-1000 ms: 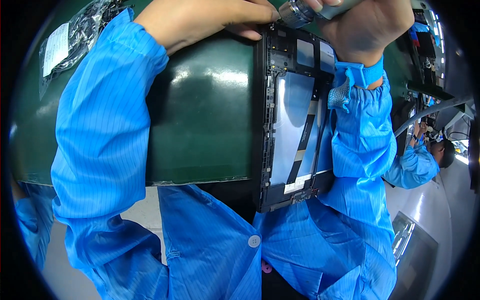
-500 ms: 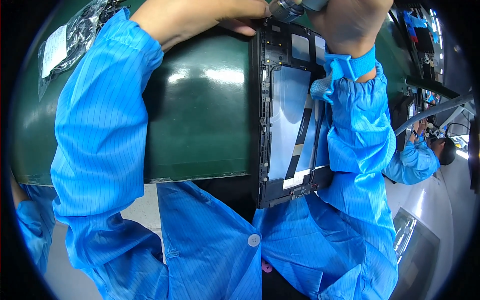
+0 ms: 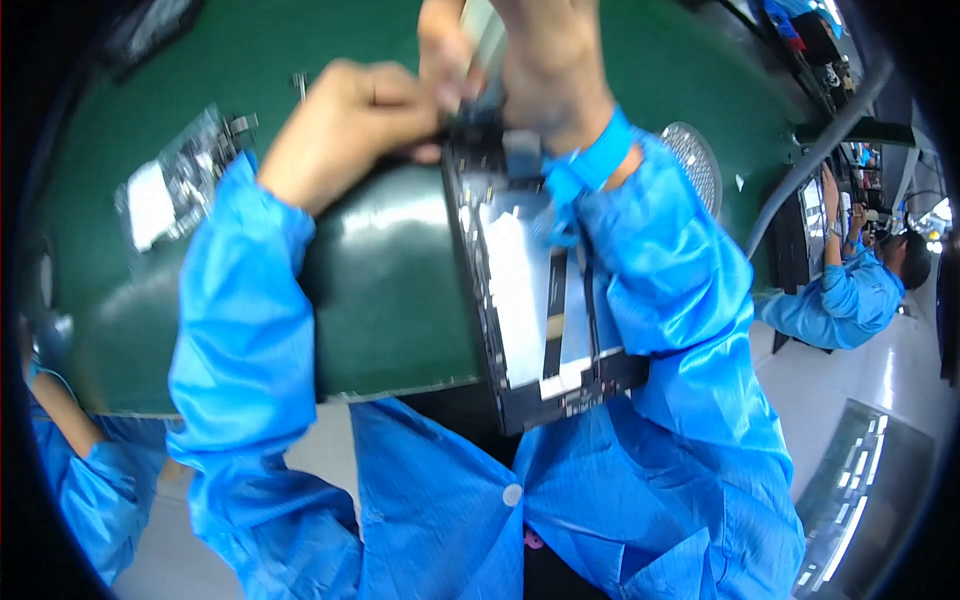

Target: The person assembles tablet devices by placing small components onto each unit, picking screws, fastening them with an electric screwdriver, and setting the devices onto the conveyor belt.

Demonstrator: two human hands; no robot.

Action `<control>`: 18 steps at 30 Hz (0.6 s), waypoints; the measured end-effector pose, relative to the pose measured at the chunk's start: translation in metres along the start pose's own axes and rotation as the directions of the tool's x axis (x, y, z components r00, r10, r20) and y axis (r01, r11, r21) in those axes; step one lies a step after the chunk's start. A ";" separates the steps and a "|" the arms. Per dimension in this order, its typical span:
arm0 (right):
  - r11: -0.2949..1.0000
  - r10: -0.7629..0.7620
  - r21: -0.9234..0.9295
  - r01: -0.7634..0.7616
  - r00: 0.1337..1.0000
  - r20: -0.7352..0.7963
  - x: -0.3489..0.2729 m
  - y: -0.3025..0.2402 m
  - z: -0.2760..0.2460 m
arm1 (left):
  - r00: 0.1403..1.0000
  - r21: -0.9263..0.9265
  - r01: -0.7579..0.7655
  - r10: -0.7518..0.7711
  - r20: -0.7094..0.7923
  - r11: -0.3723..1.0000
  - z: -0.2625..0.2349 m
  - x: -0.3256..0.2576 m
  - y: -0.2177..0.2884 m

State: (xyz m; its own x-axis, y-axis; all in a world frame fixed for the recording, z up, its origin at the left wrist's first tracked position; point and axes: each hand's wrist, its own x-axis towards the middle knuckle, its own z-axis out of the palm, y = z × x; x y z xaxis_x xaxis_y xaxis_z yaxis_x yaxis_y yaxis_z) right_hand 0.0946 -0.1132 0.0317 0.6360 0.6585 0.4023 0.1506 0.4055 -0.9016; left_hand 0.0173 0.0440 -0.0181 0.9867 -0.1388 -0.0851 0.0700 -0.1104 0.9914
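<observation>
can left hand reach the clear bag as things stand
Probably yes: the clear bag lies mostly uncovered on the green tabletop beside the left sleeve, though the left hand is up by the device.

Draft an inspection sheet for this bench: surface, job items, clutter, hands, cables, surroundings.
Surface: green tabletop, glossy with light reflections.
Job items: black-framed device, open-faced, near end jutting past the table edge; pale tool at its far end, tip blurred.
Clutter: transparent bag of small parts, upper left; round silvery dish, partly behind the right sleeve, contents unclear.
Hands: left at the device's far-left corner, grip blurred; right holding the tool.
Cables: thick grey cable, right side.
Surroundings: co-worker in blue, right; another's sleeve, left.
</observation>
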 end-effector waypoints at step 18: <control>0.996 0.090 0.005 -0.090 0.992 -0.087 -0.005 0.002 0.004 | 0.990 -0.081 0.108 -0.115 -0.087 0.991 0.008 -0.003 0.006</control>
State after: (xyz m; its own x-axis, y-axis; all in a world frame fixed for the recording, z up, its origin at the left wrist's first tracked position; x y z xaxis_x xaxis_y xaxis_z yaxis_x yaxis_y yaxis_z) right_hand 0.0892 -0.1132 0.0286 0.7102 0.6349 0.3043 0.0892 0.3476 -0.9334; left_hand 0.0137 0.0355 -0.0122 0.9810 -0.0395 -0.1897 0.1879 -0.0447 0.9812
